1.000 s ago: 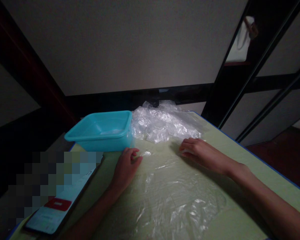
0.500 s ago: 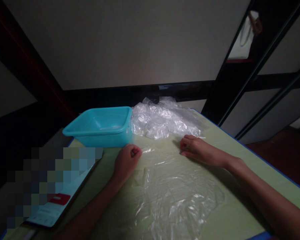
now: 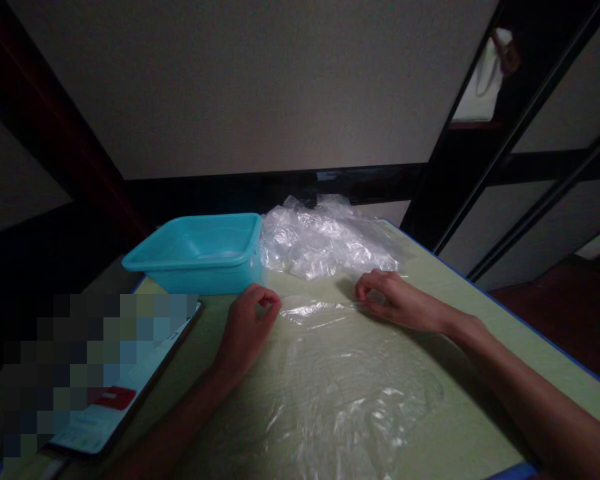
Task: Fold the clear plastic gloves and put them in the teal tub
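Observation:
A clear plastic bag [image 3: 350, 387] lies spread over the tabletop in front of me, its far edge raised a little between my hands. My left hand [image 3: 247, 323] pinches the left end of that edge, thumb against fingers. At the right end, my right hand [image 3: 390, 300] has its fingers curled and closed on the same edge. Behind my hands sits a crumpled heap of clear plastic bags [image 3: 325, 240]. An aqua plastic basin [image 3: 205, 270] stands left of the heap, just beyond my left hand; the part of its inside that shows holds nothing visible.
A phone or tablet [image 3: 125, 393] with a lit screen, partly pixelated, leans at the left of the pale green table [image 3: 460, 300]. A panelled wall [image 3: 270, 87] rises behind the table. A white bag [image 3: 483, 83] is at the upper right.
The bag's far edge between my hands has lifted and catches more light, pulled straighter. Both hands have barely moved; the whole view has shifted slightly.

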Motion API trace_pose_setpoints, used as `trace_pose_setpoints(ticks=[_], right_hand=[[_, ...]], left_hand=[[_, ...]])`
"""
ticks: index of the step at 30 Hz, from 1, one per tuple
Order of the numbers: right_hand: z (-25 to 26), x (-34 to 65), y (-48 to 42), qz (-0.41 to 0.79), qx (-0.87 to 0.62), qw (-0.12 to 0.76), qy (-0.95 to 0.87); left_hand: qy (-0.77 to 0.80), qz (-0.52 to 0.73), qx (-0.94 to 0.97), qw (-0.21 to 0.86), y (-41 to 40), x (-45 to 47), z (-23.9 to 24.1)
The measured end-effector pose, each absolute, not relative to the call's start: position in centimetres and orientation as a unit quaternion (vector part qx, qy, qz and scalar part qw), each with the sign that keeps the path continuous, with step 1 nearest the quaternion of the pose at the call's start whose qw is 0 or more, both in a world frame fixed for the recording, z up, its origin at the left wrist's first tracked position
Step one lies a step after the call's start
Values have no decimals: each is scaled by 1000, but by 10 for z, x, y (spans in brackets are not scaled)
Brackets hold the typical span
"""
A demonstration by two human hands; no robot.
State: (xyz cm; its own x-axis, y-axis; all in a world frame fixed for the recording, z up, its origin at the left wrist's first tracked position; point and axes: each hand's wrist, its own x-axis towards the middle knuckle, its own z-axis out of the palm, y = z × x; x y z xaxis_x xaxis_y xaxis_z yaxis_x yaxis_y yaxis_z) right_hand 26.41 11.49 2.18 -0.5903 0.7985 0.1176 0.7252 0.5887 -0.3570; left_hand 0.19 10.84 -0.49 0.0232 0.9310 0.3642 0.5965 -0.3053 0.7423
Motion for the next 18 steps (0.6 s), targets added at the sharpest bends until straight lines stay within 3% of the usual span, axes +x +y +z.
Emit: trace_pose_setpoints(ticks=[10, 18], right_hand=[[26, 266, 112, 138, -412, 166, -885], [27, 271, 113, 122, -402, 133, -897]], left_hand=[[466, 426, 747, 208, 88, -6, 3], [423, 388, 781, 246, 72, -4, 4]])
